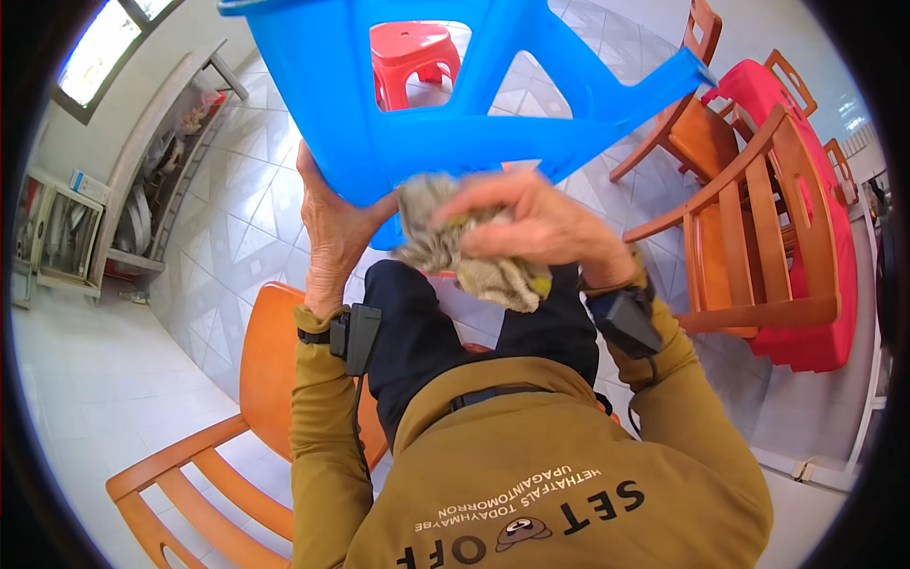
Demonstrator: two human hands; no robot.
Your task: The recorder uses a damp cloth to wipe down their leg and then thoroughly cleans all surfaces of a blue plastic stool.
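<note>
A blue plastic stool or chair [306,78] with cut-out openings is held up before me, above my knees. My left hand [338,220] grips its lower left edge, the thumb towards the middle. A crumpled grey-beige cloth [498,277] with yellowish patches lies against the blue plastic's lower edge. My right hand [522,220], blurred, is on this cloth with fingers bent around it. The cloth hides part of the blue edge behind it.
A red plastic stool [416,53] stands on the tiled floor beyond. Wooden chairs [739,242] and a table with a red cover [817,320] are at the right. Another wooden chair [270,355] is at my left; a low shelf [153,128] with pans lines the left wall.
</note>
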